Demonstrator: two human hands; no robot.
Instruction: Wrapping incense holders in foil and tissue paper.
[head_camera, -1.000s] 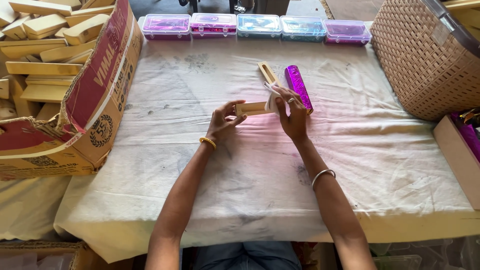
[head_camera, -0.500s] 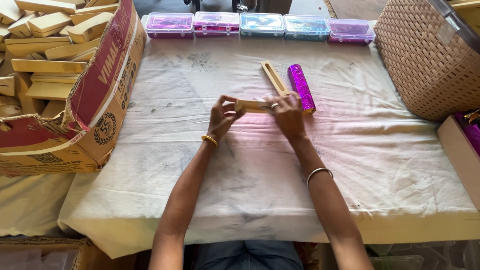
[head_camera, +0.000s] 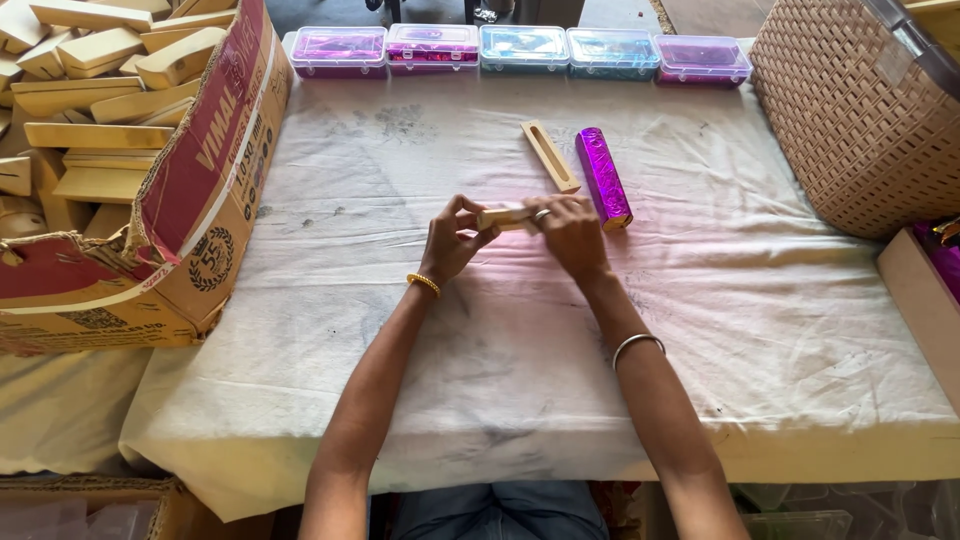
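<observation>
- Both hands meet near the middle of the cloth-covered table (head_camera: 300, 330), holding one small pale wooden piece (head_camera: 503, 216) level between them; the two-ended hold keeps it steady above the cloth.
- The left hand (head_camera: 452, 238) closes thumb and fingers on the piece's 9 o'clock end, a yellow bangle (head_camera: 424, 284) at the wrist.
- The right hand (head_camera: 572, 234) folds over the 3 o'clock end and hides most of it, so the piece's full shape cannot be told; a ring sits on one finger and a silver bangle (head_camera: 637, 346) circles the forearm.
- At 12 o'clock from the hands lies a long wooden tray piece (head_camera: 549, 156) with a slot along its top, flat and within easy reach.
- Just beside it at 1 o'clock lies a purple foil-wrapped bar (head_camera: 602, 177), shiny and crinkled, parallel to the tray piece and apart from the hands.
- Along the far edge at 12 o'clock stands a row of clear-lidded plastic boxes (head_camera: 520, 48), pink and blue, side by side.
- At 9 to 10 o'clock a torn cardboard carton (head_camera: 190, 210) leans open, stacked with plain wooden blocks (head_camera: 90, 90), smooth and unfinished.
- At 2 o'clock sits a woven wicker basket (head_camera: 860, 110), rough-textured and tan.
- The cloth is off-white, creased and smudged with grey marks.
</observation>
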